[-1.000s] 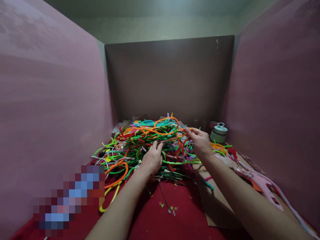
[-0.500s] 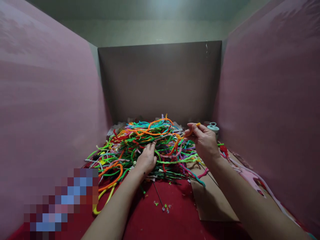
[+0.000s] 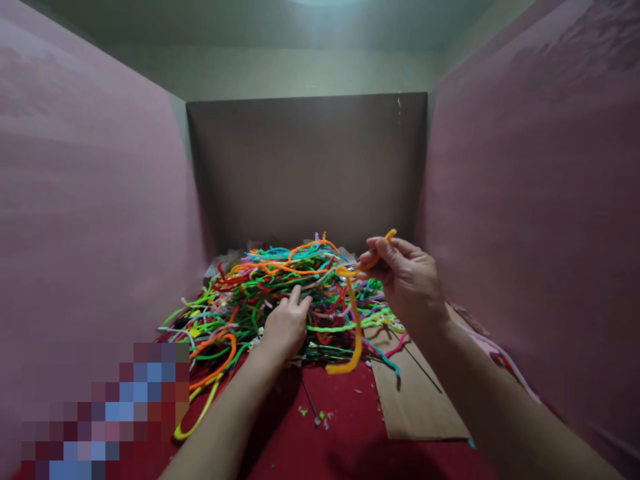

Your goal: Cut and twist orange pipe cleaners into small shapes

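Observation:
My right hand [image 3: 407, 270] is closed, pinching a yellow-orange pipe cleaner [image 3: 356, 320] between thumb and fingers. A short end pokes up above the fingertips; the longer part bends down at the left and hangs in front of the pile, curling at its lower tip. My left hand [image 3: 289, 321] lies back-up against the front of a tangled heap of coloured pipe cleaners [image 3: 275, 270], touching it. Its visible fingers are stretched and apart, with nothing seen between them; the thumb is hidden.
Red cloth [image 3: 300, 447] covers the surface, with small scraps [image 3: 323, 417] and a thin dark stem [image 3: 309, 393] on it. A brown cardboard sheet [image 3: 420, 407] lies at the right. Pink panels [image 3: 90, 220] rise on both sides, a grey-brown board [image 3: 310, 173] behind.
My right hand has raised the yellow-orange pipe cleaner, and its long end now hangs free of the heap. My left hand stays at the heap, its fingers a little more spread.

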Demonstrator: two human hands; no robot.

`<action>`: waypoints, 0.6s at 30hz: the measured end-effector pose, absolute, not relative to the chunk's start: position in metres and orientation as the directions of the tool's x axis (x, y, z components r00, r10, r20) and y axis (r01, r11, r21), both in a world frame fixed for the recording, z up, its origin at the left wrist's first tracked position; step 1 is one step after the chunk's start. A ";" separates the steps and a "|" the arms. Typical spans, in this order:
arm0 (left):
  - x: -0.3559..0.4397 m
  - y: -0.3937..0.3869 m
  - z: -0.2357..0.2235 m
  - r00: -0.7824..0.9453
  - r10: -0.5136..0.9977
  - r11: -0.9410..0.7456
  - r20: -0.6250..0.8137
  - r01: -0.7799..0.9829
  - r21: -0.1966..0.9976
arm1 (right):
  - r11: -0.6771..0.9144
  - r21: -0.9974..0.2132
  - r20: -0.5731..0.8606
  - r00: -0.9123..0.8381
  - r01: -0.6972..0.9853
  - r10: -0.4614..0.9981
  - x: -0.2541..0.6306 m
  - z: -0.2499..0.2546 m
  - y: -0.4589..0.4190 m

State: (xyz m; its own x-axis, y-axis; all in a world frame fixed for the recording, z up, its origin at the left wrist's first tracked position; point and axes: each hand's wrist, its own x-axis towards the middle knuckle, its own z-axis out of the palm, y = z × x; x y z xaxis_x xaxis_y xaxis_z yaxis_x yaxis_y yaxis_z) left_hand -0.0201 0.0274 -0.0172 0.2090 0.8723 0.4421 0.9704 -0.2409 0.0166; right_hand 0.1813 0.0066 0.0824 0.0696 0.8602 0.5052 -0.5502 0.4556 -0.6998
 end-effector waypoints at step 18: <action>0.020 -0.007 0.006 0.507 0.855 0.184 0.107 -0.490 0.852 | 0.023 -0.638 0.231 -0.162 -0.770 0.959 0.165 0.015 0.015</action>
State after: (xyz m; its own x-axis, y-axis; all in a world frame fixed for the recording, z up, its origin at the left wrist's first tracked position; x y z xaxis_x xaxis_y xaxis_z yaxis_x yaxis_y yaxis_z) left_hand 0.0201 -0.0074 0.0058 0.5068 0.8554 0.1069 -0.4899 0.1838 0.8522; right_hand 0.1653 0.0146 0.0147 -0.1624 0.9593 0.2311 -0.7699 0.0233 -0.6378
